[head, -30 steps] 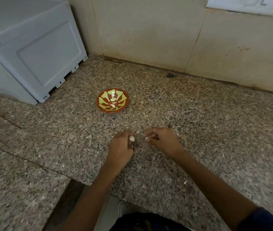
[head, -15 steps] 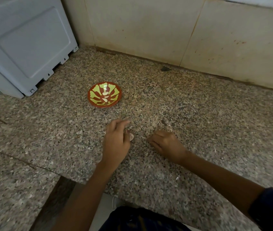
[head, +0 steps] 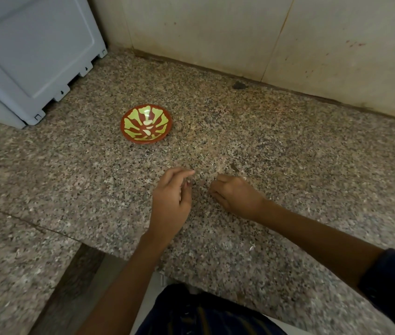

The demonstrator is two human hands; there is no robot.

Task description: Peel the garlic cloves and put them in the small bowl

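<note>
Grey plastic fills the far left corner, where a box-like appliance (head: 32,56) stands on the speckled granite tabletop (head: 288,153) against the pale tiled wall (head: 215,32). To its right, well short of the wall, sits the small bowl (head: 146,123), red-brown with yellow-green petal shapes painted inside. A few peeled garlic cloves (head: 147,122), pale and small, lie near its middle.

Nearer the person, and a little right of the bowl, the left hand (head: 171,197) hangs over the tabletop with its back up. Its fingers reach forward, loose and only slightly bent, the thumb lying alongside them; no clove shows in it, though its underside is hidden.

Just beside it, with a narrow strip of granite between, the right hand (head: 236,197) rests low on the tabletop. Its fingers are curled under toward the palm. Whether they pinch a clove or a scrap of skin cannot be told, since the fingertips are turned away.

A small dark fleck (head: 234,167) lies on the granite just beyond the right hand. Further right, a dark blue sleeve (head: 394,286) covers the right upper arm.
</note>
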